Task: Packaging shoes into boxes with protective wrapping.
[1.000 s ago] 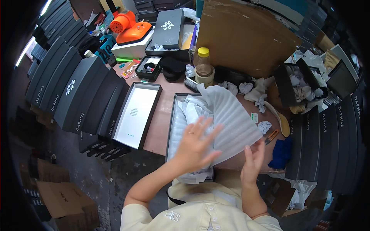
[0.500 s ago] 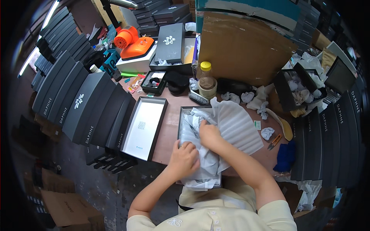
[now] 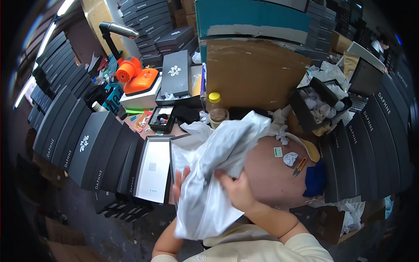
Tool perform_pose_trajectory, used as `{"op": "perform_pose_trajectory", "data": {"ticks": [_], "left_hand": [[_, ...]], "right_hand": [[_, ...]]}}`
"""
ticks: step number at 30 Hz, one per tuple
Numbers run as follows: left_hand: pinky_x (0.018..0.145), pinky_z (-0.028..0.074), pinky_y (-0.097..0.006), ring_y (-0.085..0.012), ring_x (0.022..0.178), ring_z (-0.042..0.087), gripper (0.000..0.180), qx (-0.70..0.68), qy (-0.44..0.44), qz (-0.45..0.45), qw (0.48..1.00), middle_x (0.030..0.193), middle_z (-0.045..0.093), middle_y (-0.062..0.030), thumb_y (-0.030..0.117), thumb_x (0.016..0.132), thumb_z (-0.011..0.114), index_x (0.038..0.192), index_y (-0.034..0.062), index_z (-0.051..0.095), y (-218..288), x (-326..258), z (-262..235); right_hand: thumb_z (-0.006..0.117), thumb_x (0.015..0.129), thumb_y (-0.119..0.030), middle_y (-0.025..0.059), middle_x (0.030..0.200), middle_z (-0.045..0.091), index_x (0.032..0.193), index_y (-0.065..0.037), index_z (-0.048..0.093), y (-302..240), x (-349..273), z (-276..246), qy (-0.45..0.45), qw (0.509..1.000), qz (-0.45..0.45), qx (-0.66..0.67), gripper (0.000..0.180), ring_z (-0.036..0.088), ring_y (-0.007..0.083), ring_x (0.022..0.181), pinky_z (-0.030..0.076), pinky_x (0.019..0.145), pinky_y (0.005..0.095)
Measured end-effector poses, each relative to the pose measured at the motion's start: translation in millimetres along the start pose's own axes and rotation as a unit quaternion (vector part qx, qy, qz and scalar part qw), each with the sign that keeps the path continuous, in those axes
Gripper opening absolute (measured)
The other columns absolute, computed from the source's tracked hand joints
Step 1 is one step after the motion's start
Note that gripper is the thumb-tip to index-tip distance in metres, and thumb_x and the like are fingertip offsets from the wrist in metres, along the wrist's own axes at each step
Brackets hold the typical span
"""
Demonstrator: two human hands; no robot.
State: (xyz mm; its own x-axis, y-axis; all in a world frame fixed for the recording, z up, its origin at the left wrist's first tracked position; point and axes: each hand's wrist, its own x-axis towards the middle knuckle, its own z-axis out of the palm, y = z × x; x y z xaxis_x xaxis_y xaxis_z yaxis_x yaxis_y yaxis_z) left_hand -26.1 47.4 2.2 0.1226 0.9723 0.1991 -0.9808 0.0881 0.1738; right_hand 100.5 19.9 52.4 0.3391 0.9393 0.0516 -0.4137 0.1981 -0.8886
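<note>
A long bundle wrapped in thin white sheeting (image 3: 209, 174) is lifted in front of me, its upper end tilted to the right. Greyish shapes show faintly through the wrapping; what they are I cannot make out. My right hand (image 3: 239, 190) grips the bundle's right side, thumb on the near face. At its left side is my left hand (image 3: 180, 181), fingers against the wrapping and partly covered by it. Behind the bundle is a shallow open box (image 3: 172, 150) with white paper hanging in it. To its left lies a dark box lid (image 3: 163, 196) with its white inside up.
Dark shoeboxes stand stacked on the left (image 3: 94, 150) and right (image 3: 366, 148). Across the table are an orange blower (image 3: 142, 81), a yellow-capped jar (image 3: 214, 105) and a box of crumpled paper (image 3: 321, 105). Thread snips (image 3: 300, 167) and a blue cloth (image 3: 315, 180) lie at right.
The wrapped bundle has come up out of the box, between both hands. The white sheet that was spread to the right now wraps or hangs with it. The view has shifted too.
</note>
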Motion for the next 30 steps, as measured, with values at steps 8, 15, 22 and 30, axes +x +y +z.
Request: {"op": "perform_pose_trajectory", "data": {"ticks": [8,15,22,30], "left_hand": [[0.106,0.031,-0.046,-0.0282,0.122,0.046,0.057,0.081,-0.059,0.129,0.987,0.136,0.043,-0.016,0.045,0.093,0.038,0.136,0.0077,0.037,-7,16,17],[0.104,0.034,-0.048,-0.0268,0.124,0.044,0.053,0.24,0.008,0.013,0.971,0.132,0.047,-0.0048,0.049,0.093,0.037,0.134,0.0155,0.041,-18,9,0],[0.101,0.038,-0.046,-0.0273,0.121,0.046,0.06,0.22,0.102,-0.056,0.969,0.131,0.047,-0.0074,0.054,0.09,0.039,0.134,0.012,0.039,-41,8,15],[0.099,0.04,-0.042,-0.0261,0.117,0.05,0.053,0.243,0.106,-0.128,0.956,0.126,0.051,-0.0073,0.047,0.093,0.035,0.13,0.0102,0.042,-45,-22,10]], "right_hand": [[0.063,0.086,-0.033,0.0128,0.093,0.058,0.1,0.001,0.059,-30,-19,-67,0.106,0.911,-0.264,-0.297,0.037,0.056,0.0245,0.088,0.047,0.071,0.0336],[0.064,0.087,-0.023,0.0093,0.093,0.064,0.094,0.003,0.062,-71,-30,-158,0.079,0.923,-0.121,-0.356,0.028,0.058,0.0201,0.075,0.045,0.073,0.0296],[0.052,0.089,-0.016,0.0111,0.115,0.059,0.119,0.007,0.051,-38,-70,-185,-0.029,0.988,-0.067,0.139,0.038,0.058,0.0204,0.104,0.047,0.087,0.0318],[0.084,0.055,-0.012,0.0084,0.125,0.053,0.128,0.0,0.044,-27,-65,-165,-0.092,0.985,0.048,-0.136,0.084,0.051,0.0186,0.113,0.039,0.098,0.0336]]}}
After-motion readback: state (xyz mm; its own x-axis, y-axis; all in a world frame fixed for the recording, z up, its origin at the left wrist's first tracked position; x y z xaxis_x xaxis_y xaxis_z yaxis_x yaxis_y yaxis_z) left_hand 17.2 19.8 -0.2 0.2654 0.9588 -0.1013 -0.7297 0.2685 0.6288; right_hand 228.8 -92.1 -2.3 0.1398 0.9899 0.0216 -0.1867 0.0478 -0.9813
